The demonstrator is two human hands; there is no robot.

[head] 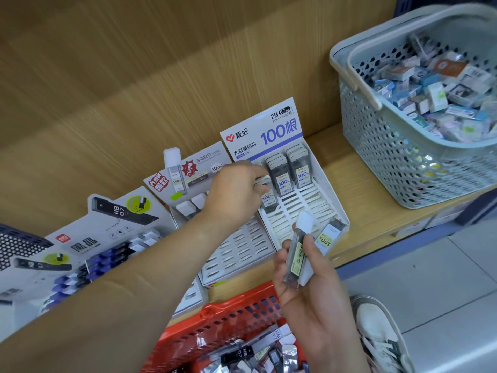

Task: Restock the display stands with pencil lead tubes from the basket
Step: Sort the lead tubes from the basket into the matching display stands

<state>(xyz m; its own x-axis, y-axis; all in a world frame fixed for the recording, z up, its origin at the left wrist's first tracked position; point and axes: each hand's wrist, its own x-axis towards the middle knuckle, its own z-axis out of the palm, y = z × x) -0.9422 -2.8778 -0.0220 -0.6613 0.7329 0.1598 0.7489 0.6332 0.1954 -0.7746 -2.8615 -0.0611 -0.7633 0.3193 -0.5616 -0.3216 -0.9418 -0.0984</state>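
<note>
On the wooden shelf stands a white display stand [326, 189] headed "100" in blue, with rows of dark lead tubes [291, 170] at its back. My left hand [236, 192] reaches into its left column and pinches a lead tube [269, 197] there. My right hand [309, 286] holds up a few lead tubes [298, 251] with white caps in front of the stand. A red basket [228, 319] at the bottom holds more tubes.
A second white stand [234, 254] sits left of the first, and a stand with blue-capped tubes [88, 262] further left. A grey basket [390, 146] of small boxes stands on the shelf at right. My shoe [376, 327] is on the tiled floor.
</note>
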